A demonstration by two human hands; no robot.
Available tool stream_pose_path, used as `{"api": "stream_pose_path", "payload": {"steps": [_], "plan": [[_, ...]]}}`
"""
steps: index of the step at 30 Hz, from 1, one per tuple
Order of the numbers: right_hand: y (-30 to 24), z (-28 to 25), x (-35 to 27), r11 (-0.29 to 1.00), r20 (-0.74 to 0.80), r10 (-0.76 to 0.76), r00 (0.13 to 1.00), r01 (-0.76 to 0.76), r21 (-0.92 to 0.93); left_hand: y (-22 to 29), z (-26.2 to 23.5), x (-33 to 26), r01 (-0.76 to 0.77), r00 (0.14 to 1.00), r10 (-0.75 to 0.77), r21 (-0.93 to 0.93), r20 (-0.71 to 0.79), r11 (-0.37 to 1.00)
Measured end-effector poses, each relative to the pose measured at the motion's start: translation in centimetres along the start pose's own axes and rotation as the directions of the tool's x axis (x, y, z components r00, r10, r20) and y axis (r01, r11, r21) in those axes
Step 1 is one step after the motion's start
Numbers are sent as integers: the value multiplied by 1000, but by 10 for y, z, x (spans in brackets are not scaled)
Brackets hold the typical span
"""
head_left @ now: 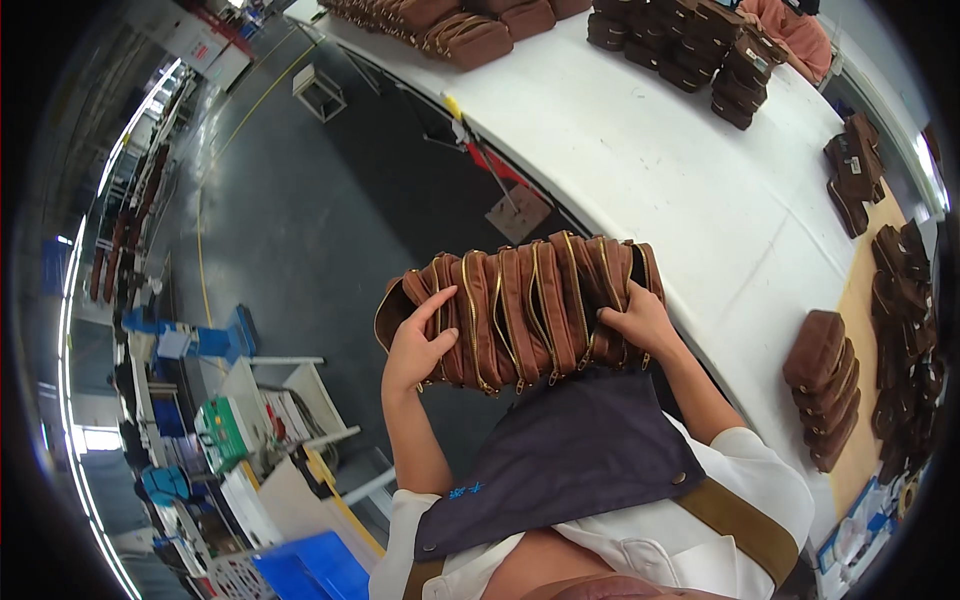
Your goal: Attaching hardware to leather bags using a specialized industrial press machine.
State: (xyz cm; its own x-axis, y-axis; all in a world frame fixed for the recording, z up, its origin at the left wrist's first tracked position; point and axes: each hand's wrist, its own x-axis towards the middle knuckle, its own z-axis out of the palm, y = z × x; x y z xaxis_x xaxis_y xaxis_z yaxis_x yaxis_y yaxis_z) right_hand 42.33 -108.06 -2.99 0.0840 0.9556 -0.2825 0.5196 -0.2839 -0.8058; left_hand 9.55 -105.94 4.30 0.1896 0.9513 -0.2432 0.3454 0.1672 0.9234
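Between my two hands hangs a row of several brown zippered pouches [508,305], pressed side by side in front of my dark apron. Gold-coloured zips run along their tops, and some of them gape. My left hand [418,338] clasps the left end, its fingers and thumb on the outer pouches. At the right end my right hand [637,322] grips the last pouches, with its thumb at a zip opening. The row is held clear of the floor, beside the edge of the white table [745,215]. Fingers behind the pouches are hidden.
Brown pouches are piled at the table's far left [480,38] and far middle [690,50]. A short stack of pouches [825,390] and a dark heap [905,340] lie right. A person [795,35] sits beyond. Left stand a white cart [290,400] and blue bin [312,568].
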Motion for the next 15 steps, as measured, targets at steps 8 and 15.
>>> {"api": "stream_pose_path", "payload": {"steps": [8,15], "plan": [[-56,-20,138,995,-109,97,989,-94,31,37,-46,195,-124,978,127,-27,164,992],[-56,-36,231,985,-312,149,938,-115,126,95,-50,362,-279,892,204,137,402,950]]}}
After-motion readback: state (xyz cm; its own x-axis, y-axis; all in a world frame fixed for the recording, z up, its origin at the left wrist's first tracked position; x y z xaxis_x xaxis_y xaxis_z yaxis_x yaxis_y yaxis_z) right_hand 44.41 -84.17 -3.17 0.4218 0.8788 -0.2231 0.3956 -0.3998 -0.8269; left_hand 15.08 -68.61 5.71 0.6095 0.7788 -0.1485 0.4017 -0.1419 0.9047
